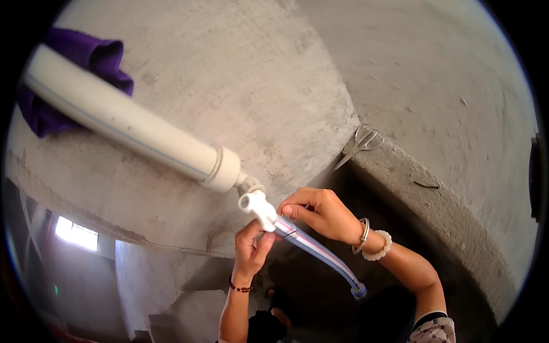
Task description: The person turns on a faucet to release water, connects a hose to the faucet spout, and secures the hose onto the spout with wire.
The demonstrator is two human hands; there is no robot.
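Note:
A white plastic tap (260, 210) sits at the end of a thick pale pipe (143, 131). A clear bluish hose (323, 251) with a red stripe runs from the tap's lower end and curves down to a fitting at its free end. Thin dark wire (290, 232) lies across the hose near the tap. My left hand (251, 251) is closed at the joint of tap and hose, its thumb and fingers pinched there. My right hand (326, 214) pinches a thin end, seemingly of the wire, just above the hose; the fingertips partly hide it.
Scissors (361, 144) lie on the corner of a rough concrete ledge (434, 211), with a short dark strip (426, 185) farther along. Purple cloth (94, 54) hangs behind the pipe's far end. A concrete wall stands behind, and a bright window (76, 233) shows at lower left.

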